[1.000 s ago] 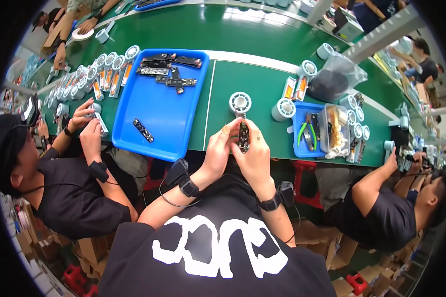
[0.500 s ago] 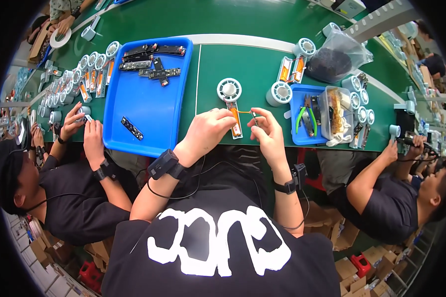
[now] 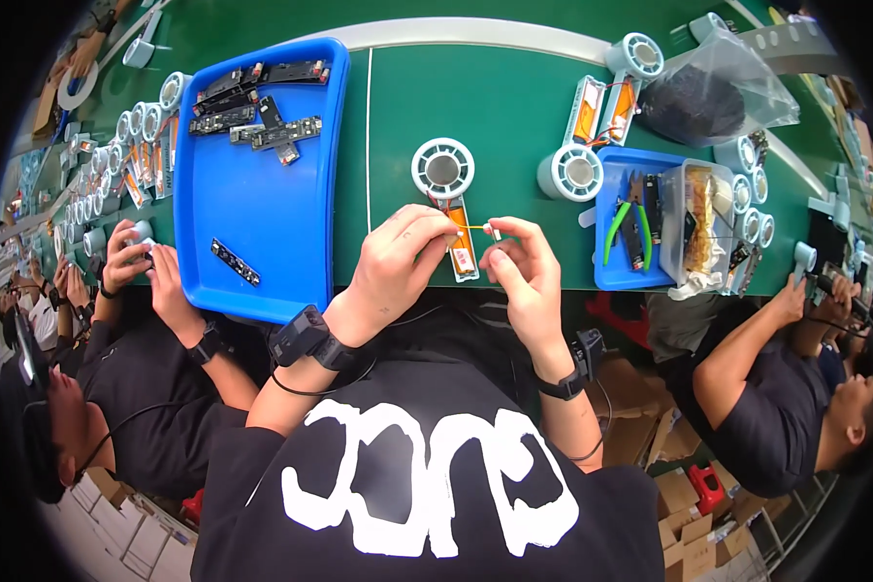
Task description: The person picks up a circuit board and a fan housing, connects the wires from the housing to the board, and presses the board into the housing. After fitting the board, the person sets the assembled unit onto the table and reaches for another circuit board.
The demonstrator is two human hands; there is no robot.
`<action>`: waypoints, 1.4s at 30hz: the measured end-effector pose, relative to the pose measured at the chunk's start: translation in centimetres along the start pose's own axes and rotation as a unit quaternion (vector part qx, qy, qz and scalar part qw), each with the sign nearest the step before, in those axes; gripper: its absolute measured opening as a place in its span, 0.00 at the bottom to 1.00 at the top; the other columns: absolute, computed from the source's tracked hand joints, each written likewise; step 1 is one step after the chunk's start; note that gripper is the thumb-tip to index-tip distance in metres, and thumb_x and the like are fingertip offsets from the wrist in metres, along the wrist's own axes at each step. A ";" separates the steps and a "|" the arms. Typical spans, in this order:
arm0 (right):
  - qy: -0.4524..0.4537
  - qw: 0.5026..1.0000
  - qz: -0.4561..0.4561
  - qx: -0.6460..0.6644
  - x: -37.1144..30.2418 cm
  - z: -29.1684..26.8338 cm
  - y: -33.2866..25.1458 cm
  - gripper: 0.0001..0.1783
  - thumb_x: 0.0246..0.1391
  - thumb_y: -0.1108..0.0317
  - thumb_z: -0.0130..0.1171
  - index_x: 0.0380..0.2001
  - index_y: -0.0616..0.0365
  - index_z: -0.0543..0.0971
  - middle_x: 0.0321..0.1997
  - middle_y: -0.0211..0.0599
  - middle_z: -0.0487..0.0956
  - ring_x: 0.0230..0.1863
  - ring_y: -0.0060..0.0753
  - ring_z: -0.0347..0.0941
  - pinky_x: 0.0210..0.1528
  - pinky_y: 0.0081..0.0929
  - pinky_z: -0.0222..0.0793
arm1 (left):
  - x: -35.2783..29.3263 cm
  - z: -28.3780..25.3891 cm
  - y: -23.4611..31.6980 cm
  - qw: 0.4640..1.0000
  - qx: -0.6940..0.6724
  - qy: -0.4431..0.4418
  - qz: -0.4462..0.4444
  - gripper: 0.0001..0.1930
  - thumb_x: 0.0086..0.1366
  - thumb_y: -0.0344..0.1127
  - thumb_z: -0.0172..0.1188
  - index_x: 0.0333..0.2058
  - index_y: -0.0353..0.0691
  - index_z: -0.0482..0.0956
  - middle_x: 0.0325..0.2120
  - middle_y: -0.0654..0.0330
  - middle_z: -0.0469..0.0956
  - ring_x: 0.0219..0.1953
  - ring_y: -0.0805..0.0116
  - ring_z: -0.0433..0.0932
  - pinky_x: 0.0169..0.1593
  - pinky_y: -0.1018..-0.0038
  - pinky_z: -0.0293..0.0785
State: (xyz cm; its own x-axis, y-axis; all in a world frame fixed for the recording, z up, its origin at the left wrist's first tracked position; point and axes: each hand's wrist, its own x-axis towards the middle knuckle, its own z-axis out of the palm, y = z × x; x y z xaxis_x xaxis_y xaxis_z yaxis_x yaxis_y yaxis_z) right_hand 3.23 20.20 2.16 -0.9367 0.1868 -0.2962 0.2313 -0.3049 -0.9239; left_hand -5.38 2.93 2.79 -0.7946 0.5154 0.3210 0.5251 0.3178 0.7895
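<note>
In front of me lies a light-blue handheld fan (image 3: pixel 443 170), its round head away from me and its open handle holding an orange battery (image 3: pixel 459 238) with a white label. My left hand (image 3: pixel 398 254) is closed at the handle, thumb and forefinger pinching a thin yellow wire (image 3: pixel 474 228). The wire runs across to my right hand (image 3: pixel 524 276), whose curled fingers hold a small white piece (image 3: pixel 493 233) at its end, perhaps a connector; it is too small to be sure. Both hands hover over the handle and partly hide its side.
Left stands a blue tray (image 3: pixel 262 218) with several black circuit boards (image 3: pixel 286 131). To the right, a smaller blue tray (image 3: pixel 619 276) holds green-handled pliers (image 3: pixel 630 233) and a clear tub (image 3: pixel 684 175). More fans (image 3: pixel 570 173) and a plastic bag (image 3: pixel 718 97) lie beyond. Co-workers sit on both sides.
The view has shifted, so the table items sit differently in it. My hands stay at the fan handle; the wire between them now looks straighter, and the white piece at my right fingers shows more clearly.
</note>
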 end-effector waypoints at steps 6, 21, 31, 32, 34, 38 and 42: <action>0.008 0.995 -0.095 -0.022 0.3 0.4 1.0 0.18 0.59 0.80 0.59 0.54 0.63 0.76 0.54 0.42 0.78 0.43 0.23 0.75 0.45 0.20 0.70 | 0.7 0.2 -0.2 1.000 0.017 -0.001 0.006 0.09 0.57 0.19 0.65 0.36 0.35 0.79 0.32 0.54 0.80 0.32 0.55 0.79 0.35 0.66 0.76; -0.015 0.952 -0.267 -0.151 2.0 -0.1 2.6 0.24 0.47 0.90 0.65 0.50 0.65 0.81 0.51 0.51 0.82 0.53 0.46 0.79 0.55 0.36 0.75 | 1.2 -0.2 -0.5 1.000 -0.013 -0.016 -0.006 0.08 0.56 0.20 0.65 0.35 0.36 0.79 0.29 0.56 0.80 0.31 0.58 0.78 0.33 0.67 0.74; -0.013 0.921 -0.318 -0.225 2.8 -0.4 2.4 0.25 0.42 0.86 0.71 0.47 0.60 0.85 0.48 0.45 0.85 0.47 0.46 0.81 0.47 0.33 0.79 | 1.1 -0.4 -0.6 0.999 -0.020 -0.027 -0.005 0.10 0.52 0.18 0.67 0.33 0.36 0.80 0.29 0.56 0.81 0.30 0.59 0.78 0.33 0.70 0.73; -0.024 0.921 -0.319 -0.222 2.8 -0.6 2.4 0.25 0.42 0.87 0.70 0.47 0.61 0.84 0.48 0.47 0.85 0.47 0.47 0.81 0.48 0.34 0.78 | 1.1 -0.4 -0.6 0.999 -0.017 -0.028 -0.002 0.10 0.52 0.18 0.67 0.33 0.36 0.80 0.29 0.56 0.81 0.30 0.59 0.78 0.33 0.70 0.73; -0.048 0.920 -0.322 -0.217 2.9 -0.9 2.4 0.26 0.42 0.90 0.68 0.47 0.63 0.83 0.48 0.51 0.85 0.48 0.50 0.81 0.51 0.37 0.77 | 0.9 -0.2 -0.6 1.000 -0.014 -0.019 0.011 0.10 0.52 0.18 0.67 0.33 0.36 0.80 0.29 0.56 0.81 0.30 0.59 0.78 0.33 0.70 0.74; -0.054 0.911 -0.343 -0.225 3.1 -1.1 2.5 0.25 0.41 0.89 0.69 0.47 0.63 0.84 0.48 0.51 0.85 0.47 0.50 0.81 0.51 0.36 0.77 | 0.8 -0.1 -0.6 0.999 -0.020 -0.008 0.027 0.10 0.52 0.18 0.67 0.33 0.35 0.80 0.28 0.56 0.81 0.30 0.59 0.79 0.32 0.71 0.75; -0.065 0.916 -0.336 -0.210 3.3 -1.2 2.6 0.26 0.41 0.89 0.68 0.48 0.63 0.84 0.48 0.51 0.85 0.47 0.49 0.81 0.51 0.36 0.77 | 0.7 -0.2 -0.6 0.998 -0.061 -0.024 -0.017 0.09 0.53 0.17 0.66 0.33 0.34 0.80 0.28 0.55 0.81 0.29 0.60 0.81 0.32 0.71 0.76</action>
State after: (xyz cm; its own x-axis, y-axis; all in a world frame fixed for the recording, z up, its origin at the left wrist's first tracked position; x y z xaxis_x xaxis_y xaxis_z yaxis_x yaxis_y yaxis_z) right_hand 1.04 21.20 -1.51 -0.9216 0.0792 0.3800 -0.3542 0.2286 -0.9068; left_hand -6.30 2.93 2.67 -0.7935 0.5453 0.2702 0.4552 0.2371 0.8583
